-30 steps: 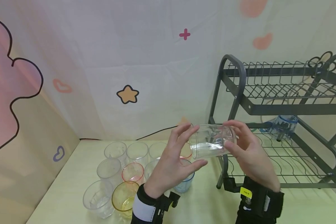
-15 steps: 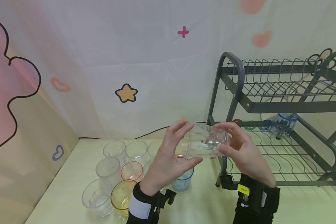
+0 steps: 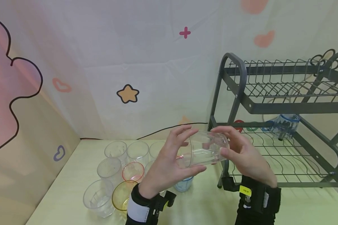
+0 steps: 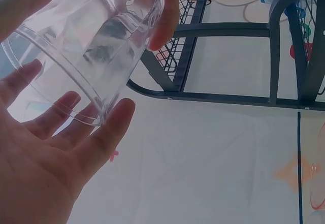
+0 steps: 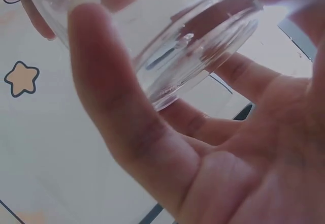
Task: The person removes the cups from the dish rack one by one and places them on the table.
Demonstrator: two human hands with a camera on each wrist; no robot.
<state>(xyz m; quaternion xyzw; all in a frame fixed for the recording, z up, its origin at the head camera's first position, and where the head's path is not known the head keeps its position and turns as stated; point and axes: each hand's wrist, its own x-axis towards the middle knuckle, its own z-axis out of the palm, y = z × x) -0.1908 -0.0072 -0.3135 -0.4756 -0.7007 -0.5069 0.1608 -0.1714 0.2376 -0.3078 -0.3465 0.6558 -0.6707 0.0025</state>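
Note:
A clear drinking glass (image 3: 207,148) lies sideways in the air between both hands, its mouth to the left. At the mouth end my left hand (image 3: 167,161) holds it, fingers over the top and thumb below. In the left wrist view, fingertips of the left hand (image 4: 45,153) show round and through the rim of the glass (image 4: 96,56). My right hand (image 3: 246,153) grips the base end between thumb and fingers. From the right wrist, the thick glass bottom (image 5: 198,46) appears close to the palm of the right hand (image 5: 238,168).
Several upright glasses stand in rows at the left of the table, including a yellow one (image 3: 124,197), a red-rimmed one (image 3: 133,172) and a blue one (image 3: 184,185). A dark two-tier wire rack (image 3: 293,108) stands at right. On its lower tier is a blue glass mug (image 3: 285,125).
The glass and both hands have shifted a little left and slightly down. The glass's tilt has changed slightly, and both hands stay on it.

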